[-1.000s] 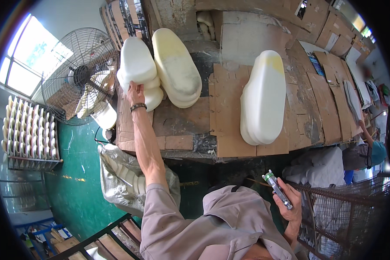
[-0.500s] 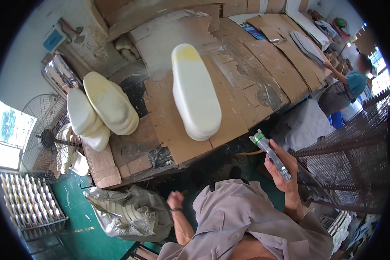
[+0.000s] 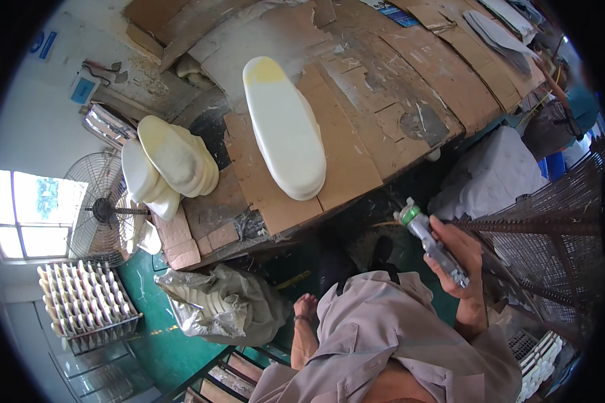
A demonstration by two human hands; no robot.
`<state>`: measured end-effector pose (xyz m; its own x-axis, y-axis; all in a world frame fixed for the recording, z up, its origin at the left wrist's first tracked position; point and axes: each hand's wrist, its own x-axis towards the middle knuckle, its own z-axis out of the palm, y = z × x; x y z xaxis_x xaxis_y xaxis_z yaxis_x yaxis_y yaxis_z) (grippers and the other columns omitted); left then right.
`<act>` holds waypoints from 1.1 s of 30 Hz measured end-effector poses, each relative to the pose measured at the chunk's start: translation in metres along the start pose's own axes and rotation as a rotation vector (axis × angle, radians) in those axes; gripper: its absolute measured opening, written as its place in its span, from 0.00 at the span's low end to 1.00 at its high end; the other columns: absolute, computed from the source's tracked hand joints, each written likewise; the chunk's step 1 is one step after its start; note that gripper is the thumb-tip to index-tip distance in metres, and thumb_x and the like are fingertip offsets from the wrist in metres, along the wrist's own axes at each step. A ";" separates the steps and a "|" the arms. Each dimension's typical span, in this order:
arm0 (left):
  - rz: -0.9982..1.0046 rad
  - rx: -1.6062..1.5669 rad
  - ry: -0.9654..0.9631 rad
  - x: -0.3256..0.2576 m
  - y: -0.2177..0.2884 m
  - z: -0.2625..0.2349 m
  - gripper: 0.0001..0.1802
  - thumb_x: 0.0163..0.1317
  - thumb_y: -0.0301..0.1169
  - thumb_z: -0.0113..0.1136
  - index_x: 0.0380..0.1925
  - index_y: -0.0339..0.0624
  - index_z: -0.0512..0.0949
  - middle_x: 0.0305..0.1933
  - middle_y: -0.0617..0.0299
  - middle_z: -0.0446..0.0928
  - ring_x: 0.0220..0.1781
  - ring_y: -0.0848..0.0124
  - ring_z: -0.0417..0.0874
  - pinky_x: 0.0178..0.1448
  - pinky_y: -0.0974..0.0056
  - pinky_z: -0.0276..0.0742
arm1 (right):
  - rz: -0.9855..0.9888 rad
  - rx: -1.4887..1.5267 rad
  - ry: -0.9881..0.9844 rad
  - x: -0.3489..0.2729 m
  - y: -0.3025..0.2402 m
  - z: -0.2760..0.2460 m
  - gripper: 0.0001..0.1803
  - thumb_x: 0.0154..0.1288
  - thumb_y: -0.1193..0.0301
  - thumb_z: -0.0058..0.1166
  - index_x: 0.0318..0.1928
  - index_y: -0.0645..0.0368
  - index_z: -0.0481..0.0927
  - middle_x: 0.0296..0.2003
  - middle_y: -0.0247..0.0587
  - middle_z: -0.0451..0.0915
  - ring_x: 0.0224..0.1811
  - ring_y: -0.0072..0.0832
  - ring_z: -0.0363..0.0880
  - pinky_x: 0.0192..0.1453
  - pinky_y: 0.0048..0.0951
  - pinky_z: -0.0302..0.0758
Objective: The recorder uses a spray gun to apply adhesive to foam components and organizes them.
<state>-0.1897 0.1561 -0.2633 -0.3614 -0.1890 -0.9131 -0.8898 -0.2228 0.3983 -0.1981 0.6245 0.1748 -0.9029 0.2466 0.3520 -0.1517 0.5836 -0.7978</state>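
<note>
My right hand (image 3: 458, 258) is closed around a metal spray gun (image 3: 434, 246) with a green ring near its tip. The gun is held off the near edge of the workbench, right of my body. Low beside my left hip, my left hand (image 3: 306, 305) hangs with its fingers loosely curled and nothing visible in them. On the cardboard-covered workbench (image 3: 356, 176) lies a stack of long white sole-shaped pieces (image 3: 286, 127), the top one yellow at its far end. More cream sole-shaped pieces (image 3: 179, 156) are piled at the bench's left. Neither hand touches them.
A wire-caged fan (image 3: 103, 209) stands at the left, above a rack of pale pieces (image 3: 87, 299). A plastic-covered bundle (image 3: 222, 305) sits on the green floor near my left hand. Dark mesh racks (image 3: 551, 228) rise at the right; another person (image 3: 548, 131) works beyond the bench.
The view has shifted, with bench and fan now placed differently in it. My right hand still grips the spray gun, and my left hand still hangs by my hip. The white stack stays on the bench.
</note>
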 end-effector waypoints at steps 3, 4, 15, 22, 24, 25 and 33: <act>0.050 0.157 -0.012 0.003 0.041 0.025 0.17 0.71 0.32 0.59 0.57 0.41 0.76 0.44 0.56 0.85 0.39 0.62 0.87 0.46 0.53 0.88 | 0.008 0.060 0.064 -0.013 0.009 -0.003 0.28 0.56 0.78 0.64 0.59 0.72 0.78 0.35 0.50 0.81 0.34 0.37 0.82 0.40 0.30 0.77; 0.055 0.187 -0.044 0.007 0.055 0.035 0.18 0.71 0.32 0.59 0.58 0.41 0.76 0.45 0.56 0.84 0.40 0.62 0.87 0.46 0.53 0.88 | 0.056 0.047 0.089 -0.013 0.005 -0.004 0.28 0.54 0.79 0.64 0.58 0.72 0.78 0.34 0.51 0.80 0.34 0.37 0.82 0.40 0.31 0.76; 0.153 0.334 -0.179 0.009 0.122 0.106 0.21 0.73 0.36 0.59 0.61 0.40 0.74 0.49 0.56 0.84 0.43 0.64 0.87 0.47 0.58 0.88 | 0.001 0.054 0.071 -0.032 0.013 -0.007 0.28 0.55 0.77 0.65 0.57 0.73 0.78 0.33 0.49 0.80 0.31 0.35 0.80 0.37 0.29 0.75; 0.057 0.366 -0.120 0.020 0.092 0.084 0.18 0.70 0.31 0.60 0.58 0.40 0.77 0.45 0.58 0.85 0.38 0.68 0.86 0.40 0.62 0.86 | 0.021 0.073 0.013 -0.038 0.016 -0.013 0.28 0.52 0.77 0.65 0.56 0.73 0.78 0.30 0.48 0.79 0.29 0.35 0.79 0.35 0.29 0.75; 0.047 0.342 -0.126 0.031 0.077 0.067 0.18 0.70 0.31 0.59 0.58 0.40 0.77 0.45 0.58 0.85 0.38 0.68 0.87 0.41 0.62 0.85 | 0.002 0.067 0.047 -0.037 0.019 -0.013 0.29 0.51 0.77 0.64 0.56 0.72 0.79 0.29 0.47 0.78 0.27 0.35 0.78 0.32 0.30 0.74; 0.039 0.327 -0.149 0.037 0.071 0.062 0.18 0.70 0.31 0.59 0.58 0.40 0.77 0.44 0.58 0.85 0.38 0.68 0.87 0.41 0.62 0.85 | 0.004 0.067 0.045 -0.037 0.018 -0.017 0.29 0.51 0.77 0.64 0.56 0.72 0.79 0.29 0.47 0.78 0.27 0.35 0.78 0.32 0.30 0.74; 0.024 0.302 -0.181 0.034 0.058 0.057 0.17 0.70 0.32 0.59 0.58 0.41 0.78 0.45 0.57 0.85 0.39 0.67 0.86 0.41 0.61 0.85 | 0.023 0.149 -0.076 -0.043 0.020 -0.028 0.29 0.50 0.79 0.63 0.57 0.71 0.79 0.29 0.46 0.79 0.27 0.36 0.79 0.32 0.29 0.74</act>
<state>-0.2699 0.1916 -0.2762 -0.4025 -0.0117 -0.9153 -0.9130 0.0775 0.4005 -0.1508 0.6472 0.1572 -0.9339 0.1958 0.2990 -0.1834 0.4556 -0.8711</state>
